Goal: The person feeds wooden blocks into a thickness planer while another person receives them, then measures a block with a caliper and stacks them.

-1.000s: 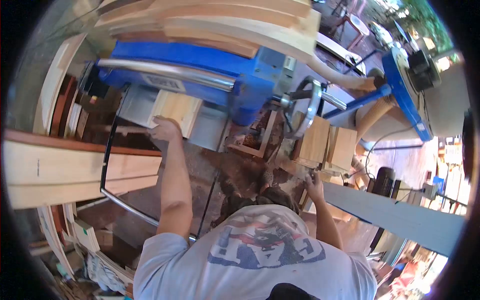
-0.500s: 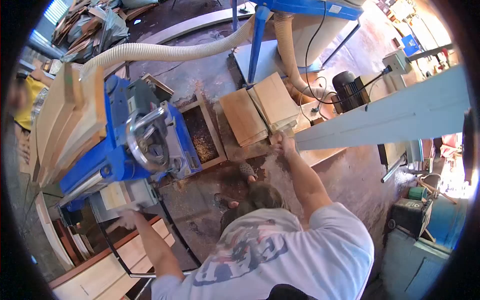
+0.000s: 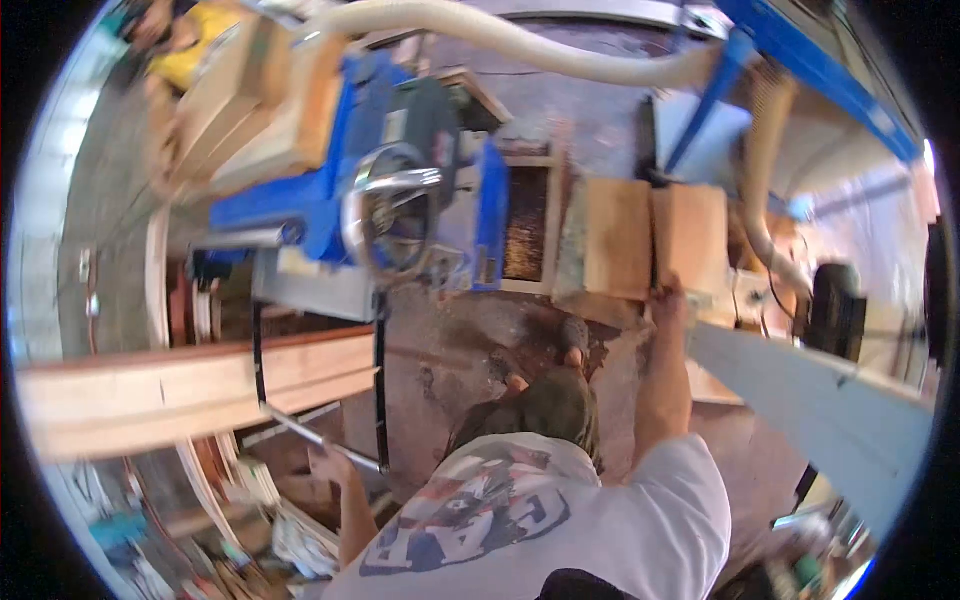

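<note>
My right hand (image 3: 668, 302) reaches forward to the near edge of a flat wooden board (image 3: 690, 235), its fingers closed around the corner. Just left of it lies another stack of boards (image 3: 617, 240), with a narrow dark gap between the two. My left hand (image 3: 333, 466) is low on the left, slightly blurred, with loose fingers and nothing visible in it. It is close to the metal bar (image 3: 310, 430) of a black-legged stand. A blue planer with a chrome handwheel (image 3: 395, 215) stands ahead, left of the boards.
Thick curved wood pieces (image 3: 235, 110) sit on the planer, with a person in yellow (image 3: 205, 40) behind. A dust hose (image 3: 520, 40) crosses above. Long planks (image 3: 200, 385) lie at left; a long grey beam (image 3: 820, 390) juts in from the right. Sawdust fills a wooden frame (image 3: 550, 225).
The view has swung left. My left hand has moved away from the wood on the planer's table, down towards the stand's bar. My right hand stays at the board stack.
</note>
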Motion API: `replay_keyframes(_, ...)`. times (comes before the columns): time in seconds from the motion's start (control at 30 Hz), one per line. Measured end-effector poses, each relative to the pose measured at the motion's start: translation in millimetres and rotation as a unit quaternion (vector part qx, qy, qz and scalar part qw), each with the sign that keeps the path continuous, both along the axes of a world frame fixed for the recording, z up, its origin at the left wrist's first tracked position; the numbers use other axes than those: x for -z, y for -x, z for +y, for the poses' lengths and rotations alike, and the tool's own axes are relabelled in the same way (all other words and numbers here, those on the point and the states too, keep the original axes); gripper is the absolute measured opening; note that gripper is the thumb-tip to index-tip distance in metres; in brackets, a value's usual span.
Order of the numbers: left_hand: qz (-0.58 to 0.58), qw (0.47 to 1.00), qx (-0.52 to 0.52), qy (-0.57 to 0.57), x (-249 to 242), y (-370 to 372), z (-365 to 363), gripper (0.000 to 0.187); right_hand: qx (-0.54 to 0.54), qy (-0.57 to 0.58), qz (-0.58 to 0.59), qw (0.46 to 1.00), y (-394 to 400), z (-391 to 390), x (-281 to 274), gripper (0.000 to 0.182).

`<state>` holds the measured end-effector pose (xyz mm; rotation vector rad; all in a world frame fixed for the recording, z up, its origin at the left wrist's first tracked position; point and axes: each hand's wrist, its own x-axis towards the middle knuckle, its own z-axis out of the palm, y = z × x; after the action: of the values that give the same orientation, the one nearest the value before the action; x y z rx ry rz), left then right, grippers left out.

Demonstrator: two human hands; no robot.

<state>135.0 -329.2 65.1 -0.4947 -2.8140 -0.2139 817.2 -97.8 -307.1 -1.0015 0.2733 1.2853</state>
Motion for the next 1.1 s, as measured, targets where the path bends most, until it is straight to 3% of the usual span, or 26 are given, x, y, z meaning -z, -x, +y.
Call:
replay_keyframes(0.07,-0.098,0.982,0.110,-0.119,-9,-22,14,0.052,0.042,0.001,-0.004,0.999,27,-6,-97,0.022)
replay_keyframes(0.1,-0.077,0.978,0.136,-0.141,-8,-35,23,0.049,-0.004,-0.024,0.055,0.998,7,-38,-77,0.018)
replay_keyframes(0.13,-0.058,0.972,0.164,-0.160,-7,-51,34,0.045,-0.089,-0.045,0.029,0.995,20,-55,-132,0.016)
replay_keyframes(0.17,-0.128,0.948,0.176,-0.231,-12,-71,49,0.043,-0.087,0.037,-0.005,0.995,40,-66,-175,0.017)
replay_keyframes(0.2,-0.194,0.914,0.191,-0.302,-19,-87,66,0.040,-0.152,0.061,-0.103,0.981,51,-88,-190,0.019)
replay_keyframes(0.3,-0.415,0.828,0.260,-0.274,-35,-105,98,0.038,-0.238,0.028,-0.084,0.967,76,-162,-192,0.042)
replay_keyframes(0.33,-0.484,0.792,0.268,-0.256,-35,-110,106,0.037,-0.314,0.013,-0.109,0.943,108,-160,-280,0.050)
replay_keyframes(0.37,-0.590,0.720,0.225,-0.287,-26,-114,112,0.039,-0.295,0.034,-0.095,0.950,135,-165,-305,0.055)
replay_keyframes(0.4,-0.686,0.632,0.182,-0.312,-18,-115,118,0.041,-0.330,0.011,-0.040,0.943,141,-175,-302,0.042)
replay_keyframes(0.5,-0.794,0.560,0.103,-0.213,-23,-105,123,0.049,-0.460,-0.068,-0.070,0.883,194,-161,-319,0.048)
replay_keyframes(0.53,-0.802,0.538,0.150,-0.211,-27,-96,117,0.056,-0.525,-0.086,-0.098,0.841,208,-153,-315,0.052)
replay_keyframes(0.6,-0.701,0.668,0.164,-0.189,-57,-76,104,0.053,-0.633,-0.133,-0.137,0.750,263,-116,-337,0.062)
replay_keyframes(0.63,-0.681,0.663,0.147,-0.274,-75,-62,94,0.051,-0.630,-0.145,-0.143,0.750,293,-101,-346,0.061)
replay_keyframes(0.67,-0.647,0.675,0.117,-0.334,-61,-40,83,0.048,-0.625,-0.158,-0.146,0.750,326,-89,-355,0.061)
replay_keyframes(0.77,-0.612,0.606,0.042,-0.506,-59,13,64,0.049,-0.636,-0.205,-0.183,0.721,406,-55,-399,0.051)
replay_keyframes(0.83,-0.591,0.552,0.009,-0.588,-16,56,62,0.050,-0.610,-0.245,-0.257,0.708,446,-47,-419,0.049)
replay_keyframes(0.93,-0.496,0.529,0.032,-0.688,44,105,94,0.054,-0.604,-0.228,-0.285,0.709,469,-47,-394,0.046)
replay_keyframes(1.03,-0.458,0.528,-0.009,-0.715,48,124,142,0.050,-0.606,-0.265,-0.424,0.619,457,-66,-360,0.044)
replay_keyframes(1.1,-0.456,0.534,-0.033,-0.711,72,136,175,0.050,-0.594,-0.182,-0.414,0.666,439,-83,-351,0.040)
